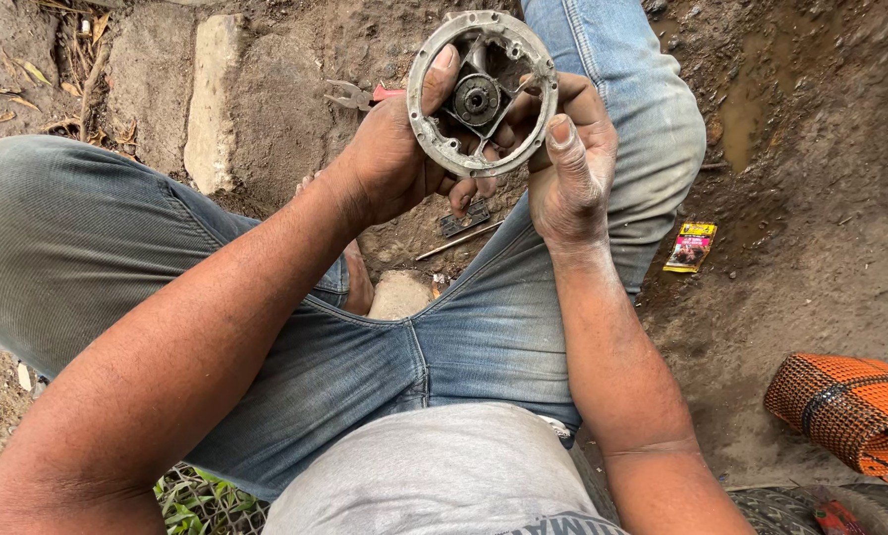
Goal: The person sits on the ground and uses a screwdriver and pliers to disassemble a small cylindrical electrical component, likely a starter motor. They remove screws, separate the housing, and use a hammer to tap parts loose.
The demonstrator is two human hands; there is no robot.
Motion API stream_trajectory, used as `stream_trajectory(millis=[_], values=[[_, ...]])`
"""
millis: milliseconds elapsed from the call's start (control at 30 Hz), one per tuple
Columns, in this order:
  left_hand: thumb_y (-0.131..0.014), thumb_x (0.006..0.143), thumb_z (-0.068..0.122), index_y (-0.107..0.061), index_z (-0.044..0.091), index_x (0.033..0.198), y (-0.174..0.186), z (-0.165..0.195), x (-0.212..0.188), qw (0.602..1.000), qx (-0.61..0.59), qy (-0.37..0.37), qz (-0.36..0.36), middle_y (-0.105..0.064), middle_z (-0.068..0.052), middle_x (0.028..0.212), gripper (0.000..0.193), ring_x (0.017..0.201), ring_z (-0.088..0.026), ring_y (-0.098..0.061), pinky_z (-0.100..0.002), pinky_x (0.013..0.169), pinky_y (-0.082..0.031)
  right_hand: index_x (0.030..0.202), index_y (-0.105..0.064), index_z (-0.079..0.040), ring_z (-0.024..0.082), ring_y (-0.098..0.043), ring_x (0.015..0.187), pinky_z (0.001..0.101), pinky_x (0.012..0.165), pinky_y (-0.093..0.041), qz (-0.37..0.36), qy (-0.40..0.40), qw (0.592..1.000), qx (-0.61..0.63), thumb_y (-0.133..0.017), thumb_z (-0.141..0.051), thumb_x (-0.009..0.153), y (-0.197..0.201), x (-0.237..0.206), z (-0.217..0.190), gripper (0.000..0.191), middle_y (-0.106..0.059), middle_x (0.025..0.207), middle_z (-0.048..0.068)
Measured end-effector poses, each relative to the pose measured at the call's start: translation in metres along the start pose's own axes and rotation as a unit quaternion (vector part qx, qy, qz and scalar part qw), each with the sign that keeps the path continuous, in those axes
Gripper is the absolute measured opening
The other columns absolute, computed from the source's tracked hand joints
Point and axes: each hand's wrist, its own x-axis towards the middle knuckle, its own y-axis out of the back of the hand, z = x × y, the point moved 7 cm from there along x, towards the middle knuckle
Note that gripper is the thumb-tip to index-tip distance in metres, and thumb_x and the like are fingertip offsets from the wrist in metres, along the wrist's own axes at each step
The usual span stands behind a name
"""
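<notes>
Both my hands hold a round grey metal housing ring [434,139] with spokes and a dark bearing hub at its centre, raised over my knees. My left hand [389,159] grips its left rim, thumb hooked over the top edge. My right hand [568,168] clasps the right rim, thumb pressed along the outer edge and fingers behind. Both hands are smeared with grease. I am squatting in blue jeans [484,337] above muddy ground.
Pliers with red handles [360,95] lie on the dirt behind the ring. A thin metal rod [459,241] and a small dark part [464,218] rest below my hands. A yellow sachet [690,246] lies right; an orange woven object [850,408] sits lower right. Stones at upper left.
</notes>
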Motion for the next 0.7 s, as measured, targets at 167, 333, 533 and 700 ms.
stream_trajectory(millis=[167,333,533,700], values=[[-0.052,0.096,0.062,-0.059,0.001,0.124,0.005,0.007,0.002,0.994,0.098,-0.008,0.038,-0.074,-0.016,0.083,0.067,0.059,-0.020,-0.072,-0.031,0.048,-0.063,0.127,-0.059,0.001,0.015,-0.067,0.095,0.0289,0.090,-0.060,0.016,0.025,1.000,0.006,-0.079,-0.037,0.103,0.005,0.001,-0.001,0.049,-0.067,0.107,0.010],[-0.075,0.095,0.033,-0.062,-0.005,0.119,0.008,0.010,0.004,0.990,0.130,-0.046,0.035,-0.074,-0.016,0.090,0.047,0.071,-0.020,-0.076,-0.033,0.056,-0.067,0.126,-0.061,0.000,0.014,-0.065,0.085,0.0260,0.080,-0.057,0.008,0.017,1.000,0.005,-0.078,-0.026,0.105,0.005,0.002,0.001,0.038,-0.068,0.096,0.010],[-0.081,0.093,0.018,-0.059,-0.002,0.125,0.009,0.005,0.007,0.995,0.076,-0.055,-0.031,-0.071,-0.015,0.104,0.043,0.091,-0.020,-0.076,-0.033,0.081,-0.067,0.122,-0.061,-0.002,0.014,-0.065,0.080,0.0257,0.074,-0.056,-0.015,0.018,1.000,0.005,-0.081,-0.025,0.102,0.003,0.000,-0.001,0.036,-0.068,0.091,0.010],[-0.072,0.095,0.003,-0.056,-0.005,0.134,0.006,0.003,0.006,0.997,0.032,-0.023,-0.062,-0.070,-0.016,0.107,0.043,0.095,-0.022,-0.075,-0.035,0.088,-0.065,0.122,-0.063,-0.001,0.013,-0.064,0.080,0.0238,0.073,-0.053,-0.008,0.018,1.000,0.020,-0.081,-0.025,0.102,0.007,0.000,-0.002,0.036,-0.068,0.089,0.010]])
